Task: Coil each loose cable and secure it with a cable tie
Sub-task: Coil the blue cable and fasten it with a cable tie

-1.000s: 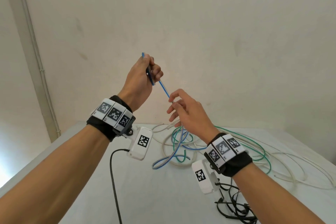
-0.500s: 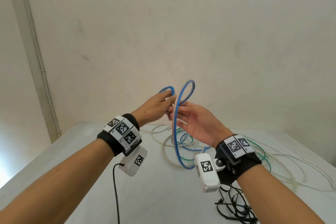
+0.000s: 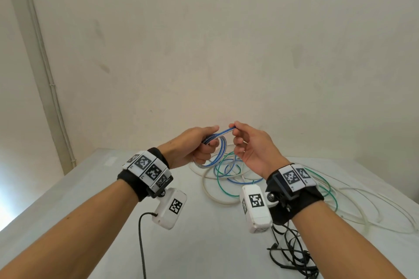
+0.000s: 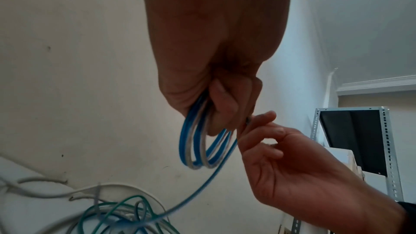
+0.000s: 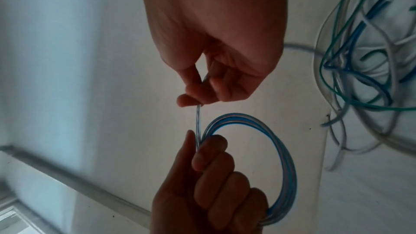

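While both forearms reach forward above the bench (image 3: 95, 188), the left hand (image 3: 192, 145) curls its fingers around a small coil of blue cable (image 3: 218, 149), the grip closed on the gathered turns. The right hand (image 3: 251, 149) faces it, thumb and forefinger pinching the strand that bridges the two hands, its other fingers loosely bent. In the right wrist view the coil (image 5: 279, 157) hangs as a ring from the left hand (image 5: 209, 188), its plane roughly upright, and the pinched strand runs straight from the right hand (image 5: 216, 70) down to the left grip. In the left wrist view the coil (image 4: 198, 141) hangs below the left hand (image 4: 213, 60), and a free length trails down to the loose cables (image 4: 119, 216) on the bench, beside the right hand (image 4: 288, 166). That pile of blue, green and white cables (image 3: 229, 172) lies behind the hands; where the blue strand ends within it cannot be made out. Both wrist views are blurred at the edges. A tangle of black cords (image 3: 292, 256) lies at the near right, cut off by the frame.
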Demonstrator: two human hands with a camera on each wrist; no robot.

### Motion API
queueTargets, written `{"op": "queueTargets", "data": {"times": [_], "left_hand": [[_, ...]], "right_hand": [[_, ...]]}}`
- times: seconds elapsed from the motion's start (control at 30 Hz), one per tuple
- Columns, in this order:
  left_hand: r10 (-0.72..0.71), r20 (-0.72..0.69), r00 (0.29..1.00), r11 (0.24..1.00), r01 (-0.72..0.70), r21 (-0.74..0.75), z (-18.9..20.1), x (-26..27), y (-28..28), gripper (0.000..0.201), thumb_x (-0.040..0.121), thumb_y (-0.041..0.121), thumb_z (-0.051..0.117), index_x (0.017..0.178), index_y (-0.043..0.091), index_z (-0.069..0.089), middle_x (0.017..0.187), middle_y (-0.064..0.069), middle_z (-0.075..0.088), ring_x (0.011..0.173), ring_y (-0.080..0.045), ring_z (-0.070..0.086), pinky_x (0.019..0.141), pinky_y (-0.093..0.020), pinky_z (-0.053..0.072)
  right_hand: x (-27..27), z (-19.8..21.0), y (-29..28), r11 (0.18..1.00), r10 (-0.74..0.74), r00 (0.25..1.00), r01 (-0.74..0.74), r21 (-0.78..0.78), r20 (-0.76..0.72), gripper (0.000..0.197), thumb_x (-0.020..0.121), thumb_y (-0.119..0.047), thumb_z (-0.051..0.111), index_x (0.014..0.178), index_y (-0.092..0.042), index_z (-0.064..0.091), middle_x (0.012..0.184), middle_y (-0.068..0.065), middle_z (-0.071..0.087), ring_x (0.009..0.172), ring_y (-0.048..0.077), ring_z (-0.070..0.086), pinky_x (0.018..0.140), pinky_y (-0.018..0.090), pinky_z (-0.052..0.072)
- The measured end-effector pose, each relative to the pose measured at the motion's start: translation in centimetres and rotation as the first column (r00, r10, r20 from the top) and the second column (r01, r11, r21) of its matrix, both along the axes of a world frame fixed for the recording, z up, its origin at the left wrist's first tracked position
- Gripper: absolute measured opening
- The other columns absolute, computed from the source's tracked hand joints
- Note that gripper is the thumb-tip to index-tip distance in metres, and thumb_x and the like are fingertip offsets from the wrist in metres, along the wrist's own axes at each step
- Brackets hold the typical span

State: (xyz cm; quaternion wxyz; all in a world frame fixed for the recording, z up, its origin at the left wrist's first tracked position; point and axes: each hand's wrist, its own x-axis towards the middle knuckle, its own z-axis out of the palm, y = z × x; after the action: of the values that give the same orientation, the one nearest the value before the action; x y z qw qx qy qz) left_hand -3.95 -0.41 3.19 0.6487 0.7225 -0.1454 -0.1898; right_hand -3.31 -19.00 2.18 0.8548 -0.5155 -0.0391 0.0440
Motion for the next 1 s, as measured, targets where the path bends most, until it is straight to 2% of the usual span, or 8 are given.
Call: {"op": "queueTargets", "data": {"times": [0.2,0.3,0.37,0.5,0.67,0.8,0.9,1.0], "left_hand": [[-0.012,-0.045,0.999,0.996,0.008,-0.089,0.4,-0.4,0.2,0.045,0.108,0.04,0.043,0.067,0.024,0.035,0.054,0.009,0.015,0.045,-0.008,0.011,0.046,-0.025,0.009],[-0.017,-0.067,0.998,0.983,0.004,-0.185,1.2,-0.6,0.6,0.045,0.108,0.038,0.042,0.067,0.024,0.034,0.053,0.01,0.014,0.047,-0.01,0.006,0.043,-0.023,0.01],[-0.023,-0.09,0.996,0.965,-0.002,-0.264,1.8,-0.7,0.9,0.045,0.107,0.038,0.042,0.066,0.024,0.034,0.055,0.009,0.01,0.047,-0.011,0.005,0.04,-0.022,0.011],[-0.035,-0.103,0.994,0.9,-0.013,-0.435,2.8,-0.6,1.2,0.043,0.106,0.038,0.041,0.067,0.024,0.032,0.057,0.009,0.007,0.046,-0.011,0.004,0.04,-0.022,0.013],[-0.024,-0.099,0.995,0.795,-0.041,-0.606,2.6,-0.7,1.0,0.044,0.108,0.038,0.04,0.068,0.022,0.036,0.06,0.008,0.008,0.049,-0.012,0.006,0.048,-0.024,0.012],[-0.037,-0.086,0.996,0.677,-0.039,-0.735,2.5,-0.4,0.9,0.037,0.109,0.032,0.038,0.074,0.019,0.041,0.058,0.007,0.021,0.049,-0.01,0.017,0.049,-0.021,0.026],[0.002,-0.088,0.996,0.663,-0.068,-0.746,2.8,-0.4,0.7,0.028,0.105,0.022,0.04,0.078,0.016,0.044,0.065,0.004,0.031,0.054,-0.011,0.028,0.057,-0.024,0.035],[0.109,-0.094,0.99,0.689,-0.143,-0.71,3.3,-0.5,0.4,0.022,0.099,0.013,0.038,0.077,0.016,0.04,0.069,0.001,0.031,0.059,-0.013,0.026,0.062,-0.027,0.034]], "right_hand": [[-0.1,0.0,0.0,0.944,-0.055,0.998,0.058,-0.325,0.018,0.025,0.096,-0.034,0.072,0.089,-0.01,0.069,0.062,-0.003,0.059,0.046,0.008,0.045,0.045,0.021,0.03],[0.0,0.2,0.2,0.784,-0.128,0.972,0.22,-0.581,0.195,0.04,0.091,-0.052,0.072,0.078,-0.017,0.061,0.06,-0.001,0.057,0.046,0.01,0.045,0.048,0.025,0.034],[0.4,0.2,0.1,0.697,-0.149,0.921,0.357,-0.623,0.36,0.041,0.091,-0.055,0.071,0.079,-0.018,0.057,0.06,-0.001,0.057,0.046,0.012,0.046,0.048,0.026,0.035],[0.4,-0.1,0.8,0.695,0.06,0.853,0.337,-0.635,0.519,0.021,0.106,-0.036,0.052,0.104,-0.021,0.068,0.068,0.001,0.057,0.059,0.017,0.055,0.056,0.032,0.043],[0.9,-0.9,0.9,0.635,0.087,0.833,0.376,-0.675,0.546,0.02,0.104,-0.031,0.056,0.099,-0.021,0.073,0.059,-0.011,0.051,0.058,0.013,0.048,0.061,0.037,0.043],[0.4,-1.7,1.4,0.574,0.128,0.865,0.334,-0.748,0.485,0.023,0.104,-0.024,0.054,0.095,-0.018,0.074,0.079,0.004,0.068,0.07,0.016,0.06,0.067,0.045,0.059],[0.5,-2.4,1.6,0.535,0.187,0.91,0.222,-0.815,0.37,0.022,0.103,-0.011,0.051,0.111,-0.011,0.072,0.083,0.0,0.071,0.076,0.013,0.065,0.068,0.037,0.059],[0.6,-3.2,1.7,0.445,0.249,0.917,0.178,-0.877,0.312,0.038,0.098,-0.005,0.051,0.135,-0.013,0.057,0.085,-0.004,0.075,0.076,0.012,0.068,0.07,0.035,0.059]]}}
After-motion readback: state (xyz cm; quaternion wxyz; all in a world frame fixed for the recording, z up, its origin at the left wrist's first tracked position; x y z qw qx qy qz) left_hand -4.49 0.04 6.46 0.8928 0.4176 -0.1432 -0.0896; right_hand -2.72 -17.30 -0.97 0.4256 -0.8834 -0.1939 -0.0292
